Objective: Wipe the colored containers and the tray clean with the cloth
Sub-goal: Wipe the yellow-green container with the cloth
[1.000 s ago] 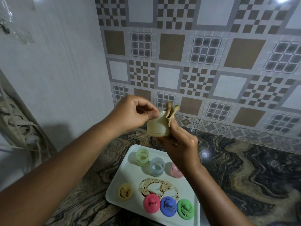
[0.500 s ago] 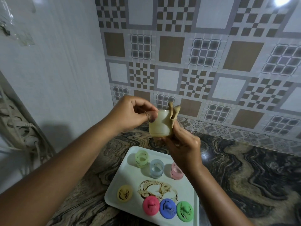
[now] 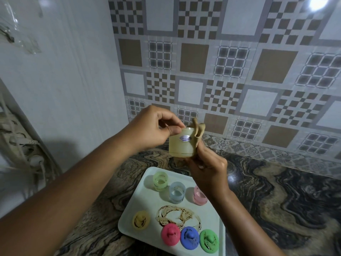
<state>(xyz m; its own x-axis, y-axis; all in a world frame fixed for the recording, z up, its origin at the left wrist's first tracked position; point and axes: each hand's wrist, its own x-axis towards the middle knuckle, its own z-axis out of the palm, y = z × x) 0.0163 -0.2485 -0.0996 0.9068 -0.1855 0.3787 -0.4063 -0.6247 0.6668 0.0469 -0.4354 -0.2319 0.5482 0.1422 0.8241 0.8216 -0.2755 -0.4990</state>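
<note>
Turned a little since half a second ago, the pale yellow container (image 3: 181, 146) now shows a small oval sticker (image 3: 185, 138) to the camera, while both hands keep it raised in much the same spot above the far end of the tray (image 3: 142, 202). The left hand (image 3: 151, 128) pinches the container's rim at its upper left, with the thumb on the outside and the other fingers curled above. The right hand (image 3: 208, 169) grips the tan cloth (image 3: 198, 130) against the container's right side and under its base, and two ends of the cloth stick up past the rim. Below the hands the white tray lies on the dark, swirl-patterned tabletop (image 3: 276, 200). Three small open containers stand upright on its far part: a green container (image 3: 160, 181), a blue container (image 3: 177, 192) just beside it, and a pink container (image 3: 199, 195) partly hidden by the right wrist. A brown smear (image 3: 178, 216) of looping streaks marks the middle of the tray. Four round lids lie nearer the camera – a yellow lid (image 3: 141, 219) alone to the left, streaked with brown, then a pink lid (image 3: 170, 234), a blue lid (image 3: 190, 237) and a green lid (image 3: 209, 240) side by side along the near edge. Behind the tabletop rises a tiled wall (image 3: 239, 71) of brown, grey and white squares.
</note>
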